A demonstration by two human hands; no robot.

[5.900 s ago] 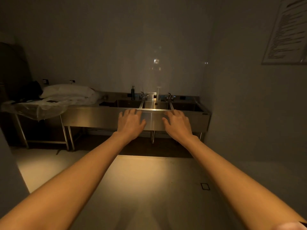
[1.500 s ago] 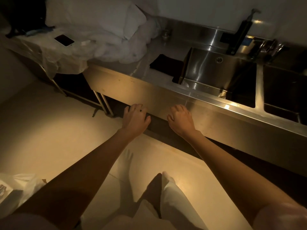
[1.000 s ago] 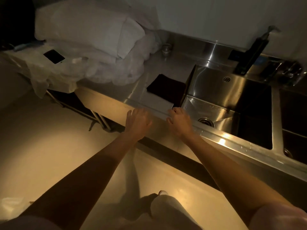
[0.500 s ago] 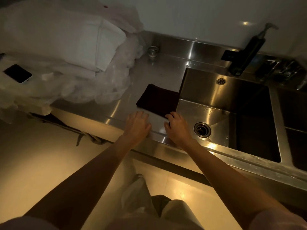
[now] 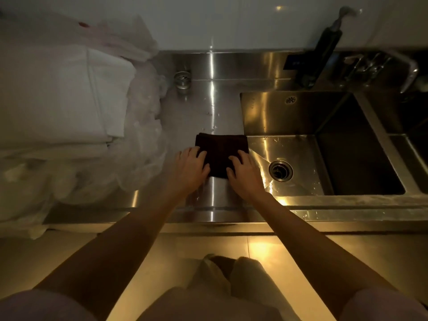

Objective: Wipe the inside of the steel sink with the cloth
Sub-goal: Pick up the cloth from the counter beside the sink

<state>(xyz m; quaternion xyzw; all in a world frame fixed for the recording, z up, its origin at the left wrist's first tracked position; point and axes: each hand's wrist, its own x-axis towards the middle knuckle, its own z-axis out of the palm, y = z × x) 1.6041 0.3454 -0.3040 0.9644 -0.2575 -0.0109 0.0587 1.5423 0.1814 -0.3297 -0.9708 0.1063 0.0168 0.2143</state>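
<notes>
A heap of folded white linen in clear plastic (image 5: 69,107) fills the left end of the steel counter (image 5: 215,193). A small round steel strainer cup (image 5: 182,80) stands near the backsplash. The left hand (image 5: 190,169) lies with loosely spread fingers on the left edge of the dark folded square cloth (image 5: 221,155), which is flat on the counter just beside the basin. The right hand (image 5: 244,173) rests likewise on its right edge. The rectangular steel sink (image 5: 347,117) has a round drain (image 5: 280,170); a dark pump bottle (image 5: 324,52) stands behind it.
</notes>
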